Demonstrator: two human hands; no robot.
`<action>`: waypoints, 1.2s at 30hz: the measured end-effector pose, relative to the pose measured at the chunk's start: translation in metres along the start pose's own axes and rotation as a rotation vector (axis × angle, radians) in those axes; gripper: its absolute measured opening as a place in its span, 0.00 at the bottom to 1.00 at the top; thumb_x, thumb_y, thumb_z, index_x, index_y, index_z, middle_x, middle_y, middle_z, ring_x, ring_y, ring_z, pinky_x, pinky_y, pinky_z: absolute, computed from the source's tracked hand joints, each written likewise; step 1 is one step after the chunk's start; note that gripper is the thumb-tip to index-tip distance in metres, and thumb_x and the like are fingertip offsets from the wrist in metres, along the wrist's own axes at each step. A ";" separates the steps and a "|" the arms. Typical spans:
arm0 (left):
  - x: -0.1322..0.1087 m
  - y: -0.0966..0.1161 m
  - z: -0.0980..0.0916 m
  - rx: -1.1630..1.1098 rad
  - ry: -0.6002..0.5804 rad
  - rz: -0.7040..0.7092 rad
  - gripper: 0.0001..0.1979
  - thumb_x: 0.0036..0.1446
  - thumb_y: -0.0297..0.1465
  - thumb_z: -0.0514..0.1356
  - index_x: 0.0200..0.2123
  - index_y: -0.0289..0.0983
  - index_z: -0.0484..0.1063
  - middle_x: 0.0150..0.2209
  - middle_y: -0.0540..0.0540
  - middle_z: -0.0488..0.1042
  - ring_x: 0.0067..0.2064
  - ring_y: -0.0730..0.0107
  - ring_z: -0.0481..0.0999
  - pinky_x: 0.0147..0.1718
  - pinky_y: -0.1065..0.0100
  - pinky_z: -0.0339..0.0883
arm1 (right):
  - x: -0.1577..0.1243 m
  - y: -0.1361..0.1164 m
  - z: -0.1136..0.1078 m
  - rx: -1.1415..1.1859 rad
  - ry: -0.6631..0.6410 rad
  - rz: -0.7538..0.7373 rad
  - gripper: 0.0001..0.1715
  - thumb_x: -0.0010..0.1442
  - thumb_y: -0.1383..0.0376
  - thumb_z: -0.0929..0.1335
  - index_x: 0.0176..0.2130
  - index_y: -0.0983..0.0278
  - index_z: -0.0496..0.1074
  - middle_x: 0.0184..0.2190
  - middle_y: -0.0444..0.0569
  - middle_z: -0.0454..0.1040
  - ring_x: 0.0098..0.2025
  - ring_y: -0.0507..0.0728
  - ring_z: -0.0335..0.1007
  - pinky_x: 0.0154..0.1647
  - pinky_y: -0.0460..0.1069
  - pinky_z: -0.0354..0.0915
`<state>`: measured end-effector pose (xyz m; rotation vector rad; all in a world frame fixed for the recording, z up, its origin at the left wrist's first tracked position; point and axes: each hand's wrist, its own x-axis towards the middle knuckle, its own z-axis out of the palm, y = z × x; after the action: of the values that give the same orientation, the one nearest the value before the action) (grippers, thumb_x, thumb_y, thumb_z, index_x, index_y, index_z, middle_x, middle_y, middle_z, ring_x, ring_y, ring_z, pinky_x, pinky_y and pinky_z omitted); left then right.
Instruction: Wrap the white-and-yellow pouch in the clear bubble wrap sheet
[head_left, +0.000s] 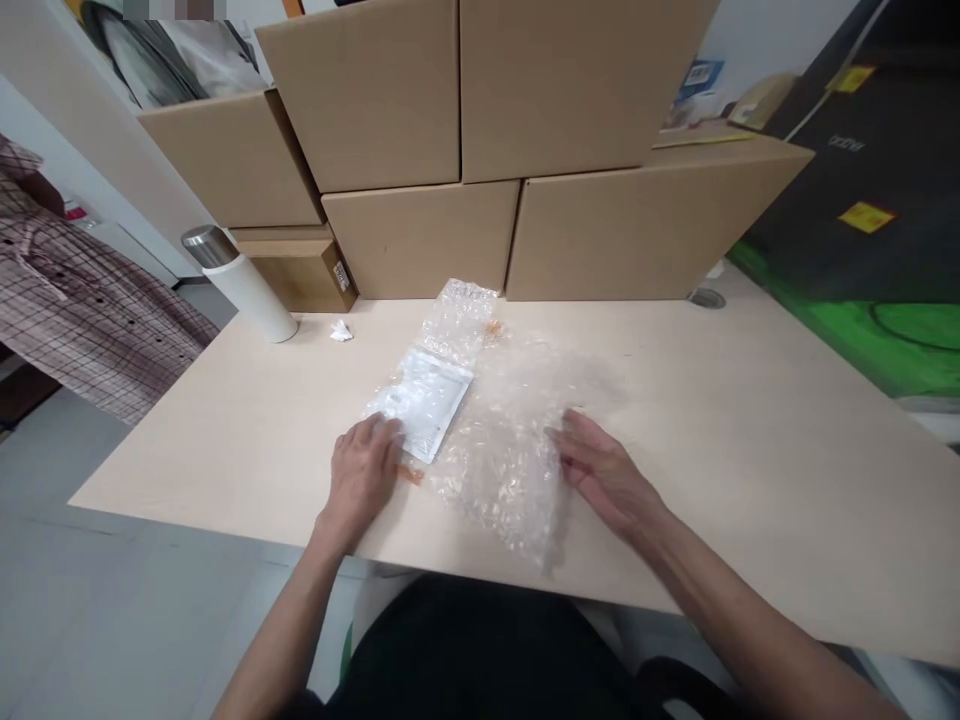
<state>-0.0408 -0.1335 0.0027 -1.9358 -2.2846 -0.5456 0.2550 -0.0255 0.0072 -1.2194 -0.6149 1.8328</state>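
Observation:
A sheet of clear bubble wrap lies unfolded across the middle of the table, its right part raised and slightly blurred. On its left part rests a flat white packet, tilted, with some of the wrap over it. My left hand lies at the packet's lower left corner, fingers resting on the wrap's edge. At the wrap's right edge, my right hand pinches the film between thumb and fingers. Orange-brown tape bits show near my left hand.
Cardboard boxes stand stacked along the table's back edge. A white bottle with a metal cap stands at the back left, near a crumpled white scrap. A person in plaid clothing is at the left. A dark case stands at the right.

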 end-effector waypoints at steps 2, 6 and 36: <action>-0.003 -0.003 -0.006 -0.132 0.074 -0.125 0.16 0.69 0.38 0.49 0.48 0.41 0.75 0.50 0.40 0.78 0.49 0.53 0.79 0.48 0.54 0.70 | 0.010 -0.005 0.005 -0.038 -0.008 -0.081 0.32 0.32 0.67 0.83 0.39 0.60 0.76 0.32 0.44 0.76 0.31 0.52 0.72 0.28 0.45 0.70; -0.014 -0.020 -0.020 -0.442 0.189 -0.512 0.20 0.66 0.44 0.52 0.55 0.40 0.67 0.37 0.45 0.80 0.34 0.62 0.81 0.37 0.62 0.74 | 0.043 -0.032 -0.004 -0.145 0.005 -0.393 0.27 0.33 0.62 0.81 0.36 0.60 0.76 0.26 0.41 0.72 0.28 0.50 0.68 0.30 0.46 0.67; -0.019 -0.001 -0.011 -0.930 0.029 -0.511 0.17 0.58 0.46 0.61 0.38 0.36 0.74 0.30 0.49 0.75 0.30 0.69 0.71 0.29 0.69 0.62 | 0.010 0.015 0.089 -0.464 -0.555 -0.062 0.29 0.48 0.59 0.77 0.49 0.62 0.74 0.37 0.46 0.77 0.29 0.51 0.68 0.30 0.48 0.60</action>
<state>-0.0400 -0.1546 0.0071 -1.4763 -2.7692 -1.9486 0.1665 -0.0213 0.0269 -0.9400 -1.4325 2.0480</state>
